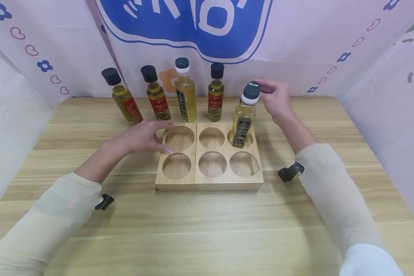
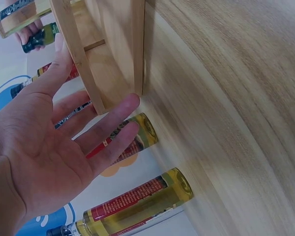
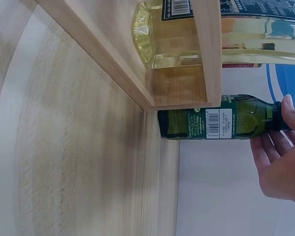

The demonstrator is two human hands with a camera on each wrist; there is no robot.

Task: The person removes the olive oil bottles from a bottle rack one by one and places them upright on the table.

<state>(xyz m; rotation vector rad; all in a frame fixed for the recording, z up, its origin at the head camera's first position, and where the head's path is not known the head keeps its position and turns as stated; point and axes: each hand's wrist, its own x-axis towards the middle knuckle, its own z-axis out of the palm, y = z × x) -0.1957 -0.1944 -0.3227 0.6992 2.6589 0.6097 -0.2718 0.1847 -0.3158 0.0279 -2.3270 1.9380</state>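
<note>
My right hand (image 1: 277,99) pinches the dark cap and neck of a green glass bottle (image 3: 214,120) standing behind the wooden bottle rack (image 1: 229,186). In the head view a clear bottle of pale oil (image 1: 243,119) hides most of that bottle. This clear bottle stands in the rack's back right hole, tilted a little in the picture. My left hand (image 1: 141,138) is at the rack's left side, fingers loosely extended and thumb spread over the top. In the left wrist view, the left thumb (image 2: 59,69) lies against the rack's upper board.
Behind the rack stand two olive oil bottles (image 1: 124,101) (image 1: 156,97) on the left, a pale oil bottle (image 1: 186,96), and another olive oil bottle (image 1: 215,96). A printed cloth (image 1: 296,46) hangs behind the wooden table (image 1: 207,230).
</note>
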